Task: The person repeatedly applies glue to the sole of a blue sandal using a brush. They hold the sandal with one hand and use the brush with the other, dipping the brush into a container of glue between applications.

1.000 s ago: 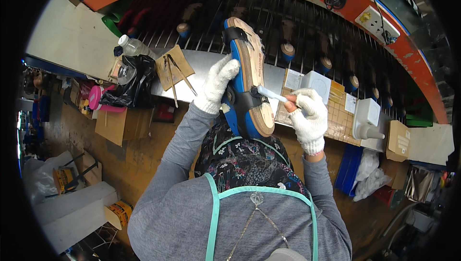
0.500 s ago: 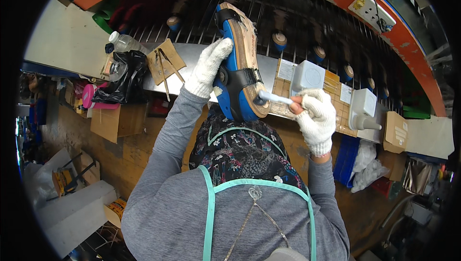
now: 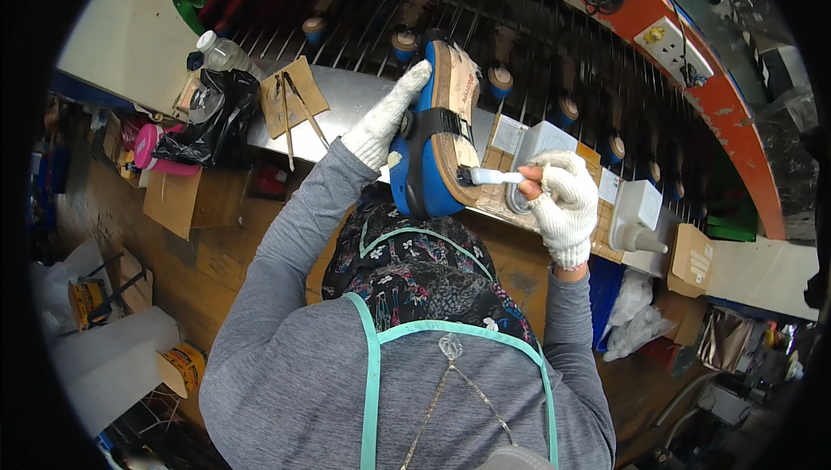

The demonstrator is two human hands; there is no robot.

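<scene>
A blue shoe last [image 3: 437, 193] carries a sandal with black straps [image 3: 421, 145] and a tan underside [image 3: 459, 93], patchy and pale in the middle. White-gloved, my left hand [image 3: 385, 119] grips its left side, thumb and fingers wrapped along it; some fingers are hidden behind. In my right hand [image 3: 567, 210], whose white glove leaves the fingertips bare, a small white-handled brush [image 3: 498, 177] is pinched. Its dark bristles touch the underside near the rounded end closest to me.
Several blue lasts [image 3: 500, 80] stand on the metal-rod rack [image 3: 363, 33] ahead. White containers [image 3: 638, 210] sit on the bench at right. At left are a tan board [image 3: 294, 102] with a pair of dividers, a clear bottle [image 3: 227, 54] and a black bag [image 3: 227, 119].
The sandal on its last has tilted, with its far end shifting right and its underside turned more toward view. The brush is still against the near end. The whole view has shifted slightly.
</scene>
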